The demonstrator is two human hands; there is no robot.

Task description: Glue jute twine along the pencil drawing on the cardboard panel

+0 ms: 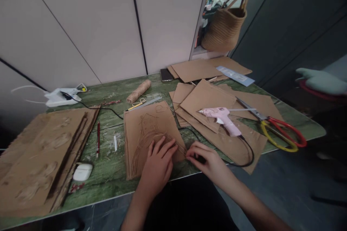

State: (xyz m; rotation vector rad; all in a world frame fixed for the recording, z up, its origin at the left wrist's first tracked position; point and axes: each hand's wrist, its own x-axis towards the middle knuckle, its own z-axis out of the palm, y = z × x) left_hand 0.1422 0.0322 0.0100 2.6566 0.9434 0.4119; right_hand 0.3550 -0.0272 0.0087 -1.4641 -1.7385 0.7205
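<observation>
A brown cardboard sheet (148,124) with a house outline in glued twine lies on the green table in front of me. My left hand (158,162) rests flat on its lower part, fingers spread over curved lines of twine. My right hand (207,158) sits at the sheet's right edge, fingers pinched together on the end of a twine strand (180,144). A pink glue gun (225,117) lies on loose cardboard to the right, its black cord looping past my right hand.
Red and yellow scissors (282,131) lie at the right. A twine spool (138,91), a phone (166,75), a red pen (98,139), a white earbud case (82,171) and a cardboard stack (40,151) sit on the table (108,173). A woven basket (225,25) hangs behind.
</observation>
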